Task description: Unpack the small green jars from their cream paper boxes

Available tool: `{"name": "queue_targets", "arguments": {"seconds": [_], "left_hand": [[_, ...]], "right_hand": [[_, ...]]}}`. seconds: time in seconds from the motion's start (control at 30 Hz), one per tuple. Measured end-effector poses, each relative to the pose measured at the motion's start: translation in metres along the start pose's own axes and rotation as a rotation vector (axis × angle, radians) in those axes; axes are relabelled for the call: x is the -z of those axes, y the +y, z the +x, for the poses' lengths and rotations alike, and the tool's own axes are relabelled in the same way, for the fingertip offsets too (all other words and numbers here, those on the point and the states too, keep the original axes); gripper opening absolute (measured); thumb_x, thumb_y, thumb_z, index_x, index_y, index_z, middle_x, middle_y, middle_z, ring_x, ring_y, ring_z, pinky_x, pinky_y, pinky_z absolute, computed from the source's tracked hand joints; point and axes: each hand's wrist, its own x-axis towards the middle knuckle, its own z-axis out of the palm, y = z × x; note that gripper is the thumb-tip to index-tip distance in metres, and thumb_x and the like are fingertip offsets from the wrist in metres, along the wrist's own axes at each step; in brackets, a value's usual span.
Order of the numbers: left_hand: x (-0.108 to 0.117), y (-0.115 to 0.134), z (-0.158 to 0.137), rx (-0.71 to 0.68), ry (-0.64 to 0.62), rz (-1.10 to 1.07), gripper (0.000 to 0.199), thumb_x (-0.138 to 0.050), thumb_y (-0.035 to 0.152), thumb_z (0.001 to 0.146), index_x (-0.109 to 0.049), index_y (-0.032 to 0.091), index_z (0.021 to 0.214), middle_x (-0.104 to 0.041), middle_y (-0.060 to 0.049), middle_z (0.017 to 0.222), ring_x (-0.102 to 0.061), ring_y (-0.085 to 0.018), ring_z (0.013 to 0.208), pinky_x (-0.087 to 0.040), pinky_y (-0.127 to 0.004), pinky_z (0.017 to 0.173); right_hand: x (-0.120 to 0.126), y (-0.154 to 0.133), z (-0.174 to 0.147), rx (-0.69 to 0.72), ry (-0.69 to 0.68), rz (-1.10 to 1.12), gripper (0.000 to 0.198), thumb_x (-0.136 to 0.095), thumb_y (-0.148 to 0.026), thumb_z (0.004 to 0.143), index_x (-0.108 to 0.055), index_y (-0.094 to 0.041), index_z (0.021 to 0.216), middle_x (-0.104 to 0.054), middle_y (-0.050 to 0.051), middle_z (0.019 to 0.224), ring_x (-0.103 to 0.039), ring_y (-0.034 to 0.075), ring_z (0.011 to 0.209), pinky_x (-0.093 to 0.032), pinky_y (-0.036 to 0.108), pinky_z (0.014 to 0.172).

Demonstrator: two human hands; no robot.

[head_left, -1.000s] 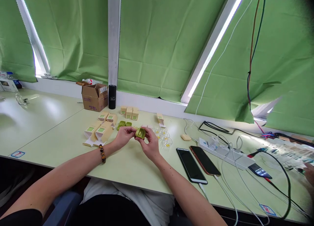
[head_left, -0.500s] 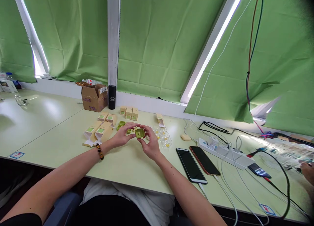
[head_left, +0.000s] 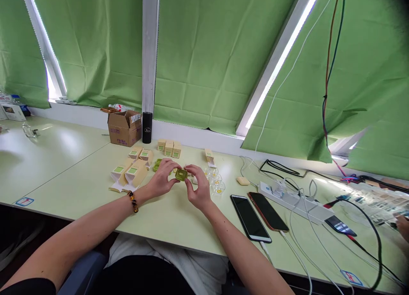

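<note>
Between my two hands is a small square green container [head_left: 181, 174], raised above the table with its face toward me. My left hand [head_left: 162, 178] pinches its left side. The fingers of my right hand [head_left: 198, 186] close on its right edge. Just behind my left hand, more green pieces [head_left: 156, 165] lie partly hidden. Clear plastic cups [head_left: 217, 185] with yellow bits in them stand to the right of my right hand. Opened cream cartons [head_left: 135, 171] with green labels lie left of my left hand.
Small cream boxes [head_left: 169, 148] stand at the back, near a cardboard box [head_left: 124, 128] and a black cylinder [head_left: 147, 128]. On the right lie two phones [head_left: 251, 218], a power strip [head_left: 292, 202] and tangled cables. Another person's hand [head_left: 402, 225] shows at the far right edge.
The green container has tipped slightly and shifted a little left between my hands. My right fingers have moved along its edge. The whole view has shifted slightly.
</note>
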Motion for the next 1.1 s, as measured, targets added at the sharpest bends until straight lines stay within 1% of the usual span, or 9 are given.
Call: {"name": "queue_targets", "arguments": {"seconds": [0.07,0.17,0.27,0.37,0.43,0.53,0.73,0.9,1.1], "left_hand": [[-0.001,0.000,0.000,-0.001,0.013,0.020,0.034,-0.074,0.017,0.088,-0.063,0.023,0.120,-0.069,-0.009,0.113,-0.055,-0.029,0.114,-0.049,-0.047,0.101],[0.000,0.002,0.001,-0.020,0.033,0.049,0.031,-0.074,0.016,0.089,-0.063,0.022,0.117,-0.070,-0.009,0.111,-0.055,-0.029,0.113,-0.050,-0.047,0.100],[0.001,0.007,0.002,-0.062,0.037,0.081,0.031,-0.075,0.016,0.088,-0.064,0.021,0.116,-0.071,-0.010,0.110,-0.058,-0.029,0.114,-0.049,-0.049,0.102],[0.001,0.009,0.001,-0.102,0.026,0.127,0.032,-0.074,0.015,0.088,-0.065,0.021,0.118,-0.072,-0.010,0.112,-0.060,-0.030,0.116,-0.049,-0.052,0.105],[0.001,0.010,-0.001,-0.131,0.020,0.161,0.034,-0.072,0.014,0.089,-0.064,0.021,0.121,-0.072,-0.011,0.115,-0.060,-0.030,0.116,-0.049,-0.052,0.106],[0.000,0.009,-0.002,-0.166,0.017,0.192,0.035,-0.070,0.013,0.090,-0.063,0.020,0.123,-0.072,-0.011,0.116,-0.060,-0.030,0.116,-0.049,-0.052,0.106],[-0.001,0.009,-0.002,-0.202,0.036,0.220,0.035,-0.070,0.011,0.090,-0.062,0.020,0.123,-0.072,-0.011,0.114,-0.061,-0.029,0.115,-0.051,-0.053,0.103],[-0.001,0.010,-0.002,-0.210,0.040,0.230,0.035,-0.071,0.011,0.090,-0.063,0.020,0.123,-0.072,-0.010,0.114,-0.062,-0.029,0.114,-0.052,-0.052,0.102],[-0.001,0.010,-0.003,-0.208,0.039,0.231,0.034,-0.070,0.012,0.091,-0.063,0.021,0.123,-0.073,-0.010,0.114,-0.062,-0.029,0.114,-0.052,-0.051,0.103]], "right_hand": [[0.000,0.000,0.000,0.030,0.040,-0.104,0.031,-0.060,-0.019,0.094,-0.068,-0.029,0.123,-0.065,0.012,0.118,-0.065,0.030,0.112,-0.059,0.051,0.093],[0.000,0.004,-0.002,0.068,0.088,-0.244,0.022,-0.063,-0.022,0.093,-0.076,-0.029,0.109,-0.063,0.010,0.098,-0.062,0.028,0.092,-0.056,0.046,0.077],[-0.001,0.008,-0.003,0.073,0.074,-0.331,0.021,-0.063,-0.024,0.095,-0.078,-0.031,0.108,-0.062,0.008,0.084,-0.058,0.025,0.081,-0.051,0.041,0.069],[-0.002,0.008,-0.003,0.066,0.023,-0.384,0.022,-0.060,-0.027,0.098,-0.079,-0.030,0.108,-0.061,0.007,0.076,-0.054,0.024,0.075,-0.047,0.040,0.067],[-0.004,0.007,-0.003,0.078,-0.004,-0.434,0.022,-0.058,-0.028,0.099,-0.079,-0.029,0.105,-0.060,0.008,0.074,-0.052,0.024,0.073,-0.045,0.041,0.067],[-0.006,0.006,-0.003,0.142,-0.005,-0.552,0.023,-0.055,-0.026,0.100,-0.078,-0.030,0.101,-0.059,0.007,0.071,-0.051,0.024,0.072,-0.041,0.039,0.065],[-0.008,0.005,0.000,0.271,0.099,-0.706,0.023,-0.056,-0.014,0.097,-0.075,-0.025,0.090,-0.056,0.004,0.066,-0.046,0.021,0.068,-0.030,0.036,0.063],[-0.010,0.005,0.000,0.283,0.121,-0.742,0.024,-0.059,-0.011,0.096,-0.072,-0.023,0.080,-0.055,0.003,0.065,-0.043,0.020,0.068,-0.027,0.036,0.064],[-0.010,0.006,0.001,0.285,0.125,-0.729,0.025,-0.059,-0.012,0.096,-0.070,-0.023,0.077,-0.054,0.003,0.063,-0.043,0.020,0.068,-0.028,0.036,0.065]]}}
